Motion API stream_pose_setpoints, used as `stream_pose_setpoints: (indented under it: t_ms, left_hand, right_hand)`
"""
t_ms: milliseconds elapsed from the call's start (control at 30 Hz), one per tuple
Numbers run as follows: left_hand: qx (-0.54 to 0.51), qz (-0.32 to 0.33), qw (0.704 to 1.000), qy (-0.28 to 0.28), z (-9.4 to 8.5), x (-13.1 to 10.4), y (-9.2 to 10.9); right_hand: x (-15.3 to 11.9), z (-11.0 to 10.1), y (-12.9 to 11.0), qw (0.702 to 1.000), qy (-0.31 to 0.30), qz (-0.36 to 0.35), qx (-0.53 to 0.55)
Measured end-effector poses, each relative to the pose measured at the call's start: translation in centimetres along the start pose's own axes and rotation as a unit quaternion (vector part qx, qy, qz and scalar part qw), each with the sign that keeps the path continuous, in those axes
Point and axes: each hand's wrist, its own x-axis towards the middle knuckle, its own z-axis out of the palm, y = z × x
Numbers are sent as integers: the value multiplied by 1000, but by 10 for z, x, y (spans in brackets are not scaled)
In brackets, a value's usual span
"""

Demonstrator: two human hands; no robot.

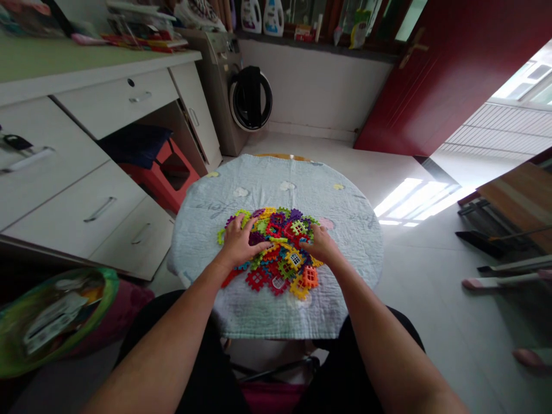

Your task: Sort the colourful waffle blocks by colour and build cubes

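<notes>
A heap of colourful plastic interlocking pieces [282,244] lies in the middle of a round table covered by a pale blue cloth [276,316]. My left hand [239,242] rests on the heap's left side, fingers spread, thumb pointing inward. On the right side of the heap, my right hand [321,244] touches the pieces with its fingers apart. Between the hands, a yellow window piece [294,259] and a light green one [298,227] lie on top. Red pieces [257,279] sit along the near edge.
A red stool [172,172] stands under the white desk [125,103] at the left. An open-doored washing machine [224,86] is behind the table. At the lower left is a filled bin [107,293]; a broom and dustpan [483,242] lie at the right.
</notes>
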Motion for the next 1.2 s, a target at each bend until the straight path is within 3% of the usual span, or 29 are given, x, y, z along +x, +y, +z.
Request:
stream_pose_setpoints:
  t_ms: [167,333,467,567,800,933,1033,1100,1200]
  left_hand:
    - [18,1,992,-122,7,-15,1]
    - [26,4,989,-143,13,-14,10]
    - [10,8,991,-134,11,-11,8]
    - [-10,16,993,-119,6,-9,2]
    - [0,16,1000,-20,-1,-1,-4]
    - [26,-15,999,31,-3,3,-6]
    - [32,-42,997,55,-2,6,-10]
    - [29,-43,997,58,0,7,-14]
    - [8,-8,999,31,4,7,-17]
  right_hand:
    - [21,22,-7,998,-10,-30,59]
    - [21,24,-15,980,-24,-145,136]
    - [12,8,-24,960,-37,-214,177]
    - [7,-9,-25,953,-58,-224,193]
    - [14,-20,-2,960,3,-130,246]
    - [8,-19,-5,970,-4,-150,190]
    - [0,-19,-15,961,-85,-230,127]
    - [-3,-16,-19,953,-132,-260,85]
    - [-2,-9,-18,966,-112,-231,25]
